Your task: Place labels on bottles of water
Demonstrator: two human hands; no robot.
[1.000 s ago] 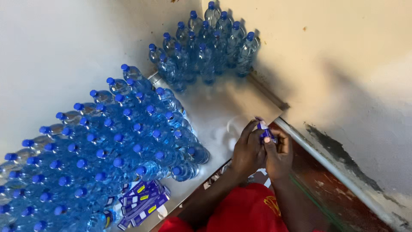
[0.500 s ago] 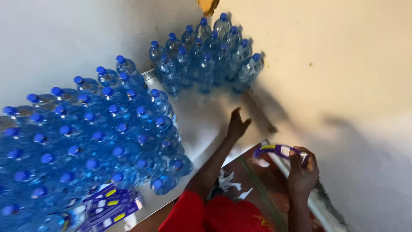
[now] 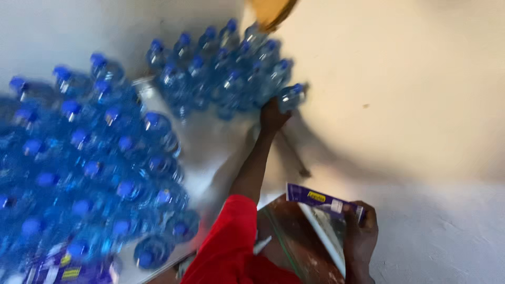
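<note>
The left hand (image 3: 273, 114) grasped a blue-capped bottle (image 3: 291, 96) while the right hand (image 3: 360, 231) gripped a purple label strip (image 3: 321, 199).

Blue-capped clear bottles (image 3: 226, 79), a purple-and-yellow label strip (image 3: 321, 199), red sleeve (image 3: 229, 236).

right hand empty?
No, the right hand holds a purple and yellow label strip, while the left hand reaches to a bottle in the far group.

Heavy motion blur throughout, soft bright daylight, faint shadows on pale floor.
</note>
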